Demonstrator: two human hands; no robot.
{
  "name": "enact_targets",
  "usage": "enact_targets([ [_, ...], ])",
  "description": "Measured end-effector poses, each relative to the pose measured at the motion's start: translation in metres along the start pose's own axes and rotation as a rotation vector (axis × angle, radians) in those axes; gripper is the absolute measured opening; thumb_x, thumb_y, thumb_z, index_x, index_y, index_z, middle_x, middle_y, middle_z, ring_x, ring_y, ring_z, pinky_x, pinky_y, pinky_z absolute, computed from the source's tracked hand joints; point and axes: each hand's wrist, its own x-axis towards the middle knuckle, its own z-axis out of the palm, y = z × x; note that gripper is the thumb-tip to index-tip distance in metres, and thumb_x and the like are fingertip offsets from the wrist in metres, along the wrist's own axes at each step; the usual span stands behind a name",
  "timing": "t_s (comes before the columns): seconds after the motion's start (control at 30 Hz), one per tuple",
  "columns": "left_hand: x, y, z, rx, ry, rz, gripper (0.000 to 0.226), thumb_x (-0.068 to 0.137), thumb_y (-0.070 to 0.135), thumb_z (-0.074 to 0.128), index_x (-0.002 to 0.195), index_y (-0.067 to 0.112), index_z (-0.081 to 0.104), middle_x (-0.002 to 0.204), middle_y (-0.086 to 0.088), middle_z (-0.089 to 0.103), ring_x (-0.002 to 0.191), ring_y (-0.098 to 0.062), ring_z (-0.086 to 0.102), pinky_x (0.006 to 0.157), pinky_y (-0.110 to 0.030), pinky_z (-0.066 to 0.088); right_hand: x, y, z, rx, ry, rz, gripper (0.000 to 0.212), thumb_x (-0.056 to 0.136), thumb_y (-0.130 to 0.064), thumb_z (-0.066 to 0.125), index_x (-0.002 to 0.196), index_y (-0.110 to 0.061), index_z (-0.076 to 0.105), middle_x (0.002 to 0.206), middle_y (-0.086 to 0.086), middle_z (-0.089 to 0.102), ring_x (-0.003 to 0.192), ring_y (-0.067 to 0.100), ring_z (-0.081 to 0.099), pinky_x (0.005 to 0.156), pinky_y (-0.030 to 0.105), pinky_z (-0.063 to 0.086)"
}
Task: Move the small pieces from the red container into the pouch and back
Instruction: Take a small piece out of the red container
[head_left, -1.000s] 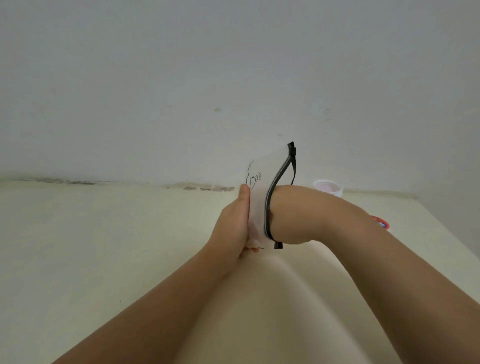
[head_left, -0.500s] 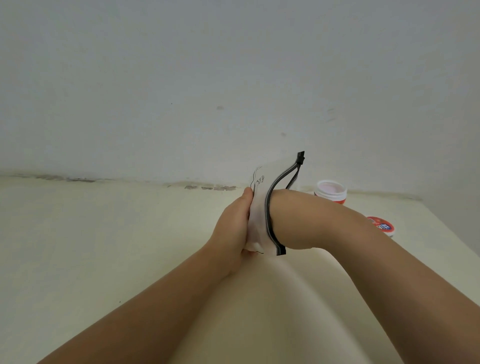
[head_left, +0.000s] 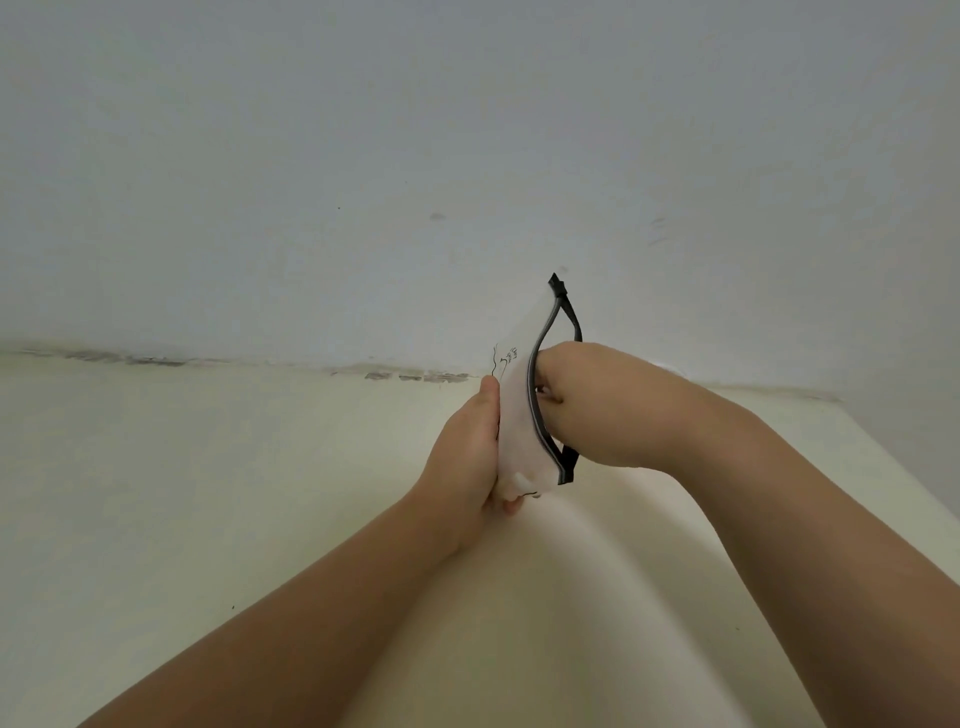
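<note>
Left hand (head_left: 470, 452) grips pouch (head_left: 519, 415) upright above table (head_left: 208, 493); right hand (head_left: 597, 405) has fingers inside its open mouth, hold unclear. Red container out of view; probably mid-transfer.

Bare table (head_left: 208, 493) left; wall (head_left: 363, 208) behind

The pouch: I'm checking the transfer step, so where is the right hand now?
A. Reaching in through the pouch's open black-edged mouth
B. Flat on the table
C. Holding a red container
A: the right hand is pushed into the pouch, which the left hand grips.
</note>
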Motion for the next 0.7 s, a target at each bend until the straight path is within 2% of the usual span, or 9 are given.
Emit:
enact_targets([
  [0.07,0.000,-0.001,0.000,-0.003,0.013,-0.010,0.056,0.099,0.059,0.032,0.092,0.012,0.062,0.059,-0.008,0.059,0.050,-0.025,0.050,0.044,-0.027,0.034,-0.002,-0.001,0.000,-0.037,-0.005,0.035,0.022,0.088,-0.004,0.040,0.070,-0.016,0.040,0.065,-0.003,0.045,0.051,0.013,0.035,0.038,0.016,0.030],
  [0.17,0.001,-0.002,-0.001,-0.011,0.019,-0.020,0.055,0.098,0.059,0.034,0.094,0.014,0.064,0.063,-0.008,0.060,0.053,-0.026,0.051,0.044,-0.028,0.034,-0.005,-0.002,-0.002,-0.080,-0.033,0.051,0.020,0.086,-0.002,0.040,0.071,-0.016,0.040,0.066,-0.002,0.043,0.050,0.012,0.032,0.041,0.019,0.024],
  [0.23,0.002,-0.002,-0.001,-0.022,0.009,-0.012,0.055,0.099,0.058,0.034,0.097,0.012,0.063,0.063,-0.008,0.059,0.051,-0.025,0.050,0.043,-0.027,0.034,-0.004,-0.001,-0.002,-0.075,-0.036,0.040,0.026,0.087,-0.003,0.040,0.066,-0.017,0.036,0.063,-0.003,0.041,0.050,0.012,0.032,0.037,0.016,0.027],
  [0.33,0.002,-0.003,-0.001,-0.035,0.007,-0.009,0.056,0.099,0.058,0.034,0.101,0.011,0.064,0.063,-0.006,0.060,0.048,-0.024,0.050,0.043,-0.027,0.034,-0.002,0.000,-0.002,-0.050,-0.021,0.011,0.030,0.089,-0.005,0.040,0.062,-0.017,0.034,0.060,-0.003,0.041,0.049,0.012,0.033,0.042,0.010,0.035],
  [0.47,0.002,-0.002,-0.002,-0.045,0.009,-0.015,0.053,0.100,0.057,0.035,0.096,0.012,0.063,0.059,-0.007,0.058,0.047,-0.024,0.048,0.043,-0.026,0.033,-0.002,0.002,-0.001,-0.018,-0.018,-0.014,0.032,0.094,-0.013,0.039,0.063,-0.020,0.038,0.061,-0.005,0.045,0.050,0.011,0.038,0.039,0.015,0.033],
  [0.6,0.003,-0.003,-0.005,-0.056,0.040,0.015,0.051,0.100,0.056,0.035,0.087,0.012,0.056,0.057,-0.012,0.052,0.045,-0.024,0.043,0.040,-0.022,0.031,-0.001,0.006,-0.003,0.209,0.075,-0.105,0.026,0.098,-0.025,0.044,0.078,-0.017,0.058,0.071,-0.002,0.057,0.057,0.013,0.046,0.054,0.026,0.038],
  [0.7,0.006,-0.003,-0.008,-0.131,0.065,0.022,0.051,0.098,0.058,0.037,0.095,0.014,0.062,0.059,-0.011,0.053,0.051,-0.023,0.045,0.046,-0.025,0.030,-0.001,0.015,-0.014,0.582,0.175,-0.078,0.022,0.097,-0.030,0.051,0.086,-0.021,0.068,0.063,-0.004,0.053,0.050,0.014,0.041,0.049,0.023,0.041],
])
